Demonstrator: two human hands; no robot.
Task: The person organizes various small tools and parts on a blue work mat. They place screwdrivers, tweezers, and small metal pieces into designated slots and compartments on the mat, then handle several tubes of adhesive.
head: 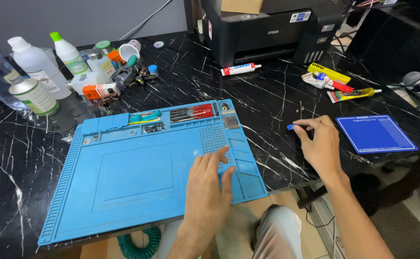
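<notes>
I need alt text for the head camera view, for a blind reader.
A person's left hand rests flat on a blue repair mat on a black marble table, while the right hand pinches a small blue-handled tool. Bottles and a black printer stand behind.

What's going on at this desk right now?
A person sits at a black marble-look table. Their left hand rests flat on a blue silicone work mat, while the right hand pinches a small blue-handled screwdriver beside it. Bottles, glue tubes and a black printer sit behind.
</notes>
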